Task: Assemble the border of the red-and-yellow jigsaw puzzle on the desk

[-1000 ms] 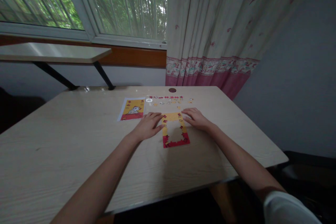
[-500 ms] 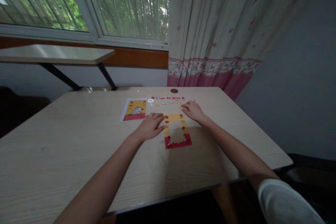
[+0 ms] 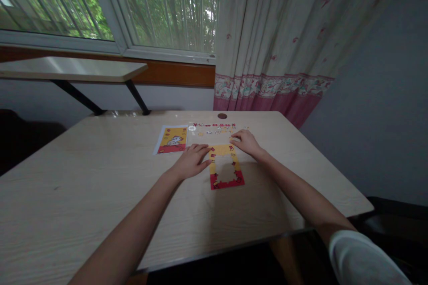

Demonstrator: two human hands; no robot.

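A partly built jigsaw puzzle [image 3: 240, 180] lies flat in front of me, a yellow and red border around a bare middle. My left hand [image 3: 192, 161] rests at its left edge, fingers stretched out and thumb apart, fingertips touching the upper left side. Beyond the top right corner, my right hand [image 3: 247, 143] has thumb and forefinger closed on a small yellow puzzle piece, mostly hidden by the fingertips. Loose puzzle pieces [image 3: 215, 125] lie behind the border, red ones in a row and white and yellow ones scattered nearer.
Left of the puzzle lies a reference picture [image 3: 174, 140] of a white animal on yellow and red. A round cable hole [image 3: 222, 116] sits near the back edge of the wooden desk [image 3: 100, 178]. A raised shelf [image 3: 73, 69] stands at the back left, and a curtain [image 3: 267, 53] hangs behind.
My right hand has shifted very slightly, its fingertips curled in a little closer together. My left hand and the puzzle border have stayed put.
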